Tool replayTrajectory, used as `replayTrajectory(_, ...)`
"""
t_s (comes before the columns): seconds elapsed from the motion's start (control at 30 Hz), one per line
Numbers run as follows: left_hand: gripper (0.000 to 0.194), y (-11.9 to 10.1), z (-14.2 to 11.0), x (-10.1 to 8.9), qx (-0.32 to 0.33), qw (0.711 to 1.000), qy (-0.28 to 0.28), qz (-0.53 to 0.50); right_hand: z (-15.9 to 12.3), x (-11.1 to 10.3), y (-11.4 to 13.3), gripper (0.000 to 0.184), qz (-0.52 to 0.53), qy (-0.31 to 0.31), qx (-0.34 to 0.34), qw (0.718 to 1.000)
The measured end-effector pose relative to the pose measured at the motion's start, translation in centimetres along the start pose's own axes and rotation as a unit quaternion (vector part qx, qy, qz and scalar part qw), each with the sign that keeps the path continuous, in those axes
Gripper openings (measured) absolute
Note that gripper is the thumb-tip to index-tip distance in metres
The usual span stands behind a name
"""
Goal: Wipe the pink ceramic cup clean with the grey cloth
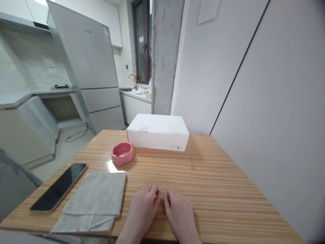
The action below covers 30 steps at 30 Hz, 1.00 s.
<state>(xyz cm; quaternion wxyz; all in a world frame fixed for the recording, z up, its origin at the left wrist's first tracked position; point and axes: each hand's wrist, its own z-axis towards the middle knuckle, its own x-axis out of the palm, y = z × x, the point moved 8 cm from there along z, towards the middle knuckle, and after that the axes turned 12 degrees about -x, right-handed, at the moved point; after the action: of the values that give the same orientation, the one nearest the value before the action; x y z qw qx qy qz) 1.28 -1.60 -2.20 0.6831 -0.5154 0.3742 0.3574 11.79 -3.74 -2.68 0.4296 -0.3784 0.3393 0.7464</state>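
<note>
My left hand (145,203) rests on the wooden table, its fingers curled into a loose fist. Close beside it, my right hand (179,206) lies in the same curled pose, with a narrow gap between the two. No object shows in either hand, though the fingertips are tucked out of sight. Left of my left hand is a folded grey cloth (98,193), apart from the hand. A black smartphone (59,188) lies flat beyond the cloth, near the left edge. Farther back sits a pink ashtray (123,153), with a white box (157,132) behind it to the right.
The striped wooden table (213,189) meets a white wall (274,118) on the right. Behind the table stand a grey fridge (86,51), a bare concrete pillar (166,57) and a counter with a tap (134,79). A cable (76,136) lies on the floor at left.
</note>
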Motion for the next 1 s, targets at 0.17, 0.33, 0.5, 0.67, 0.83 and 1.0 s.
replayTrajectory(0.17, 0.018, 0.28, -0.09, 0.96, -0.005, 1.000, 0.012, 0.021, -0.25, 0.13, 0.29, 0.034, 0.003, -0.005, -0.021, 1.000)
replayTrajectory(0.33, 0.018, 0.45, -0.32, 0.69, 0.001, 1.000, 0.008, 0.007, -0.34, -0.22, 0.48, 0.034, 0.016, -0.004, -0.027, 1.000)
replayTrajectory(0.5, 0.017, 0.34, -0.23, 0.53, -0.005, 1.000, 0.012, 0.006, -0.36, -0.09, 0.48, 0.033, 0.022, 0.003, -0.029, 0.999)
replayTrajectory(0.67, 0.017, 0.41, -0.40, 0.57, -0.008, 1.000, 0.017, 0.002, -0.42, 0.05, 0.31, 0.029, 0.033, 0.016, -0.021, 0.999)
replayTrajectory(0.83, 0.017, 0.34, -0.34, 0.50, -0.010, 1.000, 0.028, 0.003, -0.45, 0.16, 0.30, 0.029, 0.034, 0.019, -0.021, 0.999)
replayTrajectory(1.0, 0.017, 0.20, -0.45, 0.93, 0.004, 1.000, 0.017, 0.021, -0.44, 0.11, 0.36, 0.033, 0.022, -0.005, -0.035, 0.999)
